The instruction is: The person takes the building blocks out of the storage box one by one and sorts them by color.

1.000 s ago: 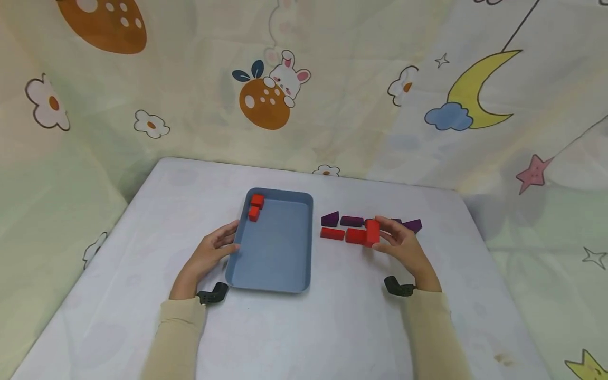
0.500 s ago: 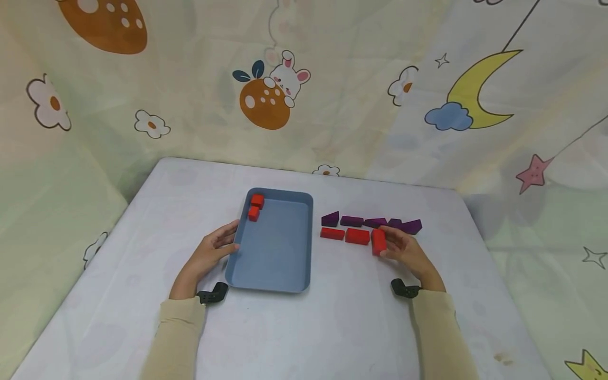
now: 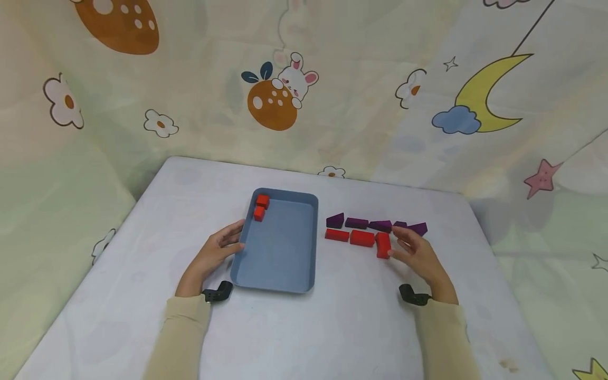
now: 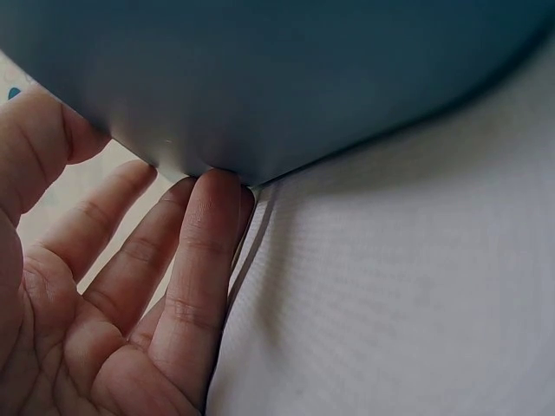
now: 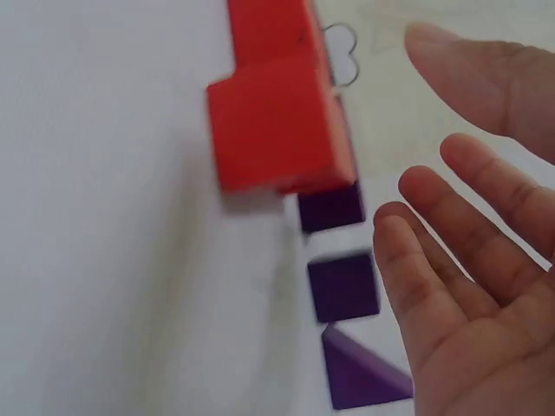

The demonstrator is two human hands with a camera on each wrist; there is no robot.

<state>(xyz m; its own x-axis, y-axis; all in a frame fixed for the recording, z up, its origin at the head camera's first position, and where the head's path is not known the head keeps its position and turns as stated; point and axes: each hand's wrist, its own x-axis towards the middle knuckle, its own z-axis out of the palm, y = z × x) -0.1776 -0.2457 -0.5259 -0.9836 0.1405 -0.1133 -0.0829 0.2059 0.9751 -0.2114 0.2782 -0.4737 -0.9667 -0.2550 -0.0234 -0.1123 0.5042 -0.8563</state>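
Observation:
In the head view my left hand (image 3: 214, 257) is at the left side of a blue-grey tray (image 3: 279, 287). Its thumb rests at the rim, and the left wrist view shows fairly straight fingers (image 4: 204, 234) touching the tray's outer wall. Two small red blocks (image 3: 259, 213) sit in the tray's far left corner. My right hand (image 3: 423, 258) is just right of an upright red block (image 3: 383, 246), thumb and fingers spread. The right wrist view shows a gap between those fingers (image 5: 403, 251) and the red block (image 5: 273, 130).
Two more red blocks (image 3: 362, 238) lie in a row left of the upright one. Behind them runs a row of several purple blocks (image 3: 357, 223), some wedge-shaped. A white cloth covers the table (image 3: 323, 338), and a patterned curtain (image 3: 361, 132) hangs behind.
My right hand has brought the red block down to the right end of the red row, released it and drawn back slightly. The left hand stays at the tray.

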